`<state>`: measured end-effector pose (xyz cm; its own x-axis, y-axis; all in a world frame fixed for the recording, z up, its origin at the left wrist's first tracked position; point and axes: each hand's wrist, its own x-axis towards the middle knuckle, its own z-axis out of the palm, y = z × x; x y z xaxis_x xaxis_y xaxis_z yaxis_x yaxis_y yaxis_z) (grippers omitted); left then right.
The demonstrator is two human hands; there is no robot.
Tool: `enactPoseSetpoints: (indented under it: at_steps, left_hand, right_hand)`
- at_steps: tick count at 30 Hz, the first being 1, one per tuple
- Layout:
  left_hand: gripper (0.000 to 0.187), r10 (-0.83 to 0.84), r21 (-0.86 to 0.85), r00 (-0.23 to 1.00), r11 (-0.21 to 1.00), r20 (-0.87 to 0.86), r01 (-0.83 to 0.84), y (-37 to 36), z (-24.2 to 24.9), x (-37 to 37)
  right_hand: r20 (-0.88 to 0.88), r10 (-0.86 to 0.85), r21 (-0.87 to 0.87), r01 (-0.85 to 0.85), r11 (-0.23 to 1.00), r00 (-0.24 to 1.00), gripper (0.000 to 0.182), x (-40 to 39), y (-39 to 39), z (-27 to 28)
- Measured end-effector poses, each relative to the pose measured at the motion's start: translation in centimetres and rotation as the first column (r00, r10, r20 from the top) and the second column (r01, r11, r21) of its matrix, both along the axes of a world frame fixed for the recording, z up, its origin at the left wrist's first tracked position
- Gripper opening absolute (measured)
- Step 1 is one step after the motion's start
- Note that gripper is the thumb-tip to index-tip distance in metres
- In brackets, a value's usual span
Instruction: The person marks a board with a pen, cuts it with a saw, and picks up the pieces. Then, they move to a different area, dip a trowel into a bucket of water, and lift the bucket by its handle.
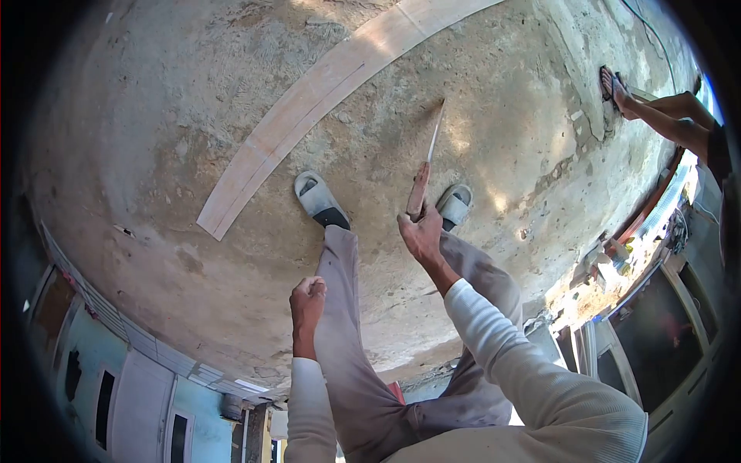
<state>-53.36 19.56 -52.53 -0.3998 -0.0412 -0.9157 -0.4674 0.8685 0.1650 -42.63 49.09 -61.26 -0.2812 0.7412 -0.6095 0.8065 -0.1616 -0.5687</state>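
Observation:
My right hand [421, 234] is wrapped round the wooden handle of a handsaw [419, 189]. Its thin blade [436, 133] points forward, away from me, and shows almost edge-on. My left hand [308, 297] hangs over my left trouser leg, curled into a fist, and nothing sticks out of it. Ahead of my feet a long, pale plank [289, 112] lies flat on the concrete floor. A thin dark line runs along the plank's length. The saw blade is apart from the plank, to its right.
My slippers [316, 194] stand apart on the rough concrete floor [193, 85]. Another person's leg and sandalled foot [615, 92] are at the right. A cable [656, 38] lies at the upper right. Rubble [610, 266] lies beside a building on the right.

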Motion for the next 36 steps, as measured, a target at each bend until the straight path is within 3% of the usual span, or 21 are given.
enactPoseSetpoints:
  at_steps: [1, 3, 5, 7, 9, 12, 15, 17, 19, 23, 24, 26, 27, 30, 32, 34, 36]
  left_hand:
    - [0.031, 0.041, 0.003, 0.999, 0.999, 0.023, -0.041, 1.4, 0.5, -0.5]
    - [0.032, 0.125, 0.012, 0.99, 0.992, 0.068, -0.126, 5.3, 0.4, -1.8]
    - [0.032, 0.162, 0.085, 0.985, 0.982, 0.052, -0.166, 9.7, 0.4, -3.5]
    - [0.03, 0.081, 0.205, 0.993, 0.977, -0.086, -0.062, 13.5, -1.5, -4.7]
    - [0.029, -0.061, 0.24, 0.992, 0.967, -0.107, 0.085, 17.5, -3.4, -6.7]
    - [0.025, -0.157, 0.273, 0.984, 0.946, -0.087, 0.175, 22.8, -8.9, -9.9]
    - [0.023, -0.316, 0.259, 0.932, 0.899, -0.179, 0.354, 26.8, -18.9, -14.6]
    - [0.025, -0.406, 0.2, 0.896, 0.877, -0.176, 0.437, 31.4, -21.5, -18.6]
    - [0.026, -0.472, 0.132, 0.833, 0.842, -0.289, 0.522, 33.7, -26.2, -22.2]
    - [0.039, -0.443, 0.035, 0.774, 0.858, -0.453, 0.512, 37.6, -33.2, -27.6]
    - [0.043, -0.455, -0.005, 0.704, 0.842, -0.545, 0.54, 38.3, -34.5, -28.7]
    - [0.05, -0.488, -0.11, 0.526, 0.797, -0.697, 0.593, 38.5, -37.0, -30.1]
    - [0.051, -0.49, -0.112, 0.486, 0.779, -0.724, 0.617, 38.0, -38.1, -29.5]
    - [0.054, -0.431, -0.137, 0.34, 0.763, -0.836, 0.631, 39.2, -40.6, -30.8]
    - [0.053, -0.455, -0.205, 0.272, 0.754, -0.848, 0.624, 38.8, -40.6, -29.0]
    - [0.052, -0.437, -0.193, 0.277, 0.765, -0.856, 0.614, 38.7, -40.7, -27.6]
    - [0.05, -0.407, -0.148, 0.338, 0.797, -0.849, 0.586, 39.3, -40.6, -27.7]
  right_hand:
    - [-0.035, -0.077, 0.039, 0.079, 0.996, 0.996, 0.034, 0.5, 2.7, 2.3]
    - [0.061, -0.243, 0.077, 0.238, 0.968, 0.968, 0.026, 1.7, 9.2, 5.7]
    - [0.076, -0.171, 0.072, 0.166, 0.984, 0.982, 0.026, 3.7, 14.5, 8.0]
    - [0.025, -0.09, 0.023, 0.089, 0.996, 0.996, 0.023, 4.7, 18.0, 9.8]
    - [-0.081, 0.004, -0.074, -0.01, 0.997, 0.997, 0.016, 5.4, 19.7, 12.0]
    - [-0.281, -0.267, -0.346, 0.162, 0.924, 0.922, 0.008, 3.9, 21.0, 12.5]
    - [-0.282, -0.173, -0.28, 0.091, 0.956, 0.944, 0.017, 0.6, 22.8, 12.3]
    - [-0.253, -0.071, -0.235, 0.01, 0.972, 0.965, 0.025, 2.1, 22.7, 9.2]
    - [-0.284, 0.05, -0.137, -0.092, 0.986, 0.958, 0.024, 1.5, 23.1, 6.2]
    - [-0.302, 0.218, -0.043, -0.242, 0.969, 0.928, 0.024, 1.4, 23.3, 1.6]
    - [-0.313, 0.255, -0.02, -0.275, 0.961, 0.915, 0.023, 0.9, 23.8, 0.4]
    - [-0.339, 0.31, 0.016, -0.325, 0.946, 0.888, 0.021, 0.3, 23.9, -1.4]
    - [-0.303, 0.492, 0.188, -0.455, 0.87, 0.816, 0.025, 0.6, 24.5, -2.2]
    - [-0.285, 0.649, 0.353, -0.553, 0.755, 0.705, 0.035, 2.4, 26.3, -5.3]
    - [-0.239, 0.696, 0.463, -0.55, 0.695, 0.678, 0.032, 1.6, 26.9, -6.6]
    - [-0.181, 0.763, 0.55, -0.579, 0.601, 0.62, 0.03, 2.0, 27.8, -7.8]
    - [-0.236, 0.717, 0.465, -0.572, 0.676, 0.656, 0.03, 1.8, 28.4, -8.9]
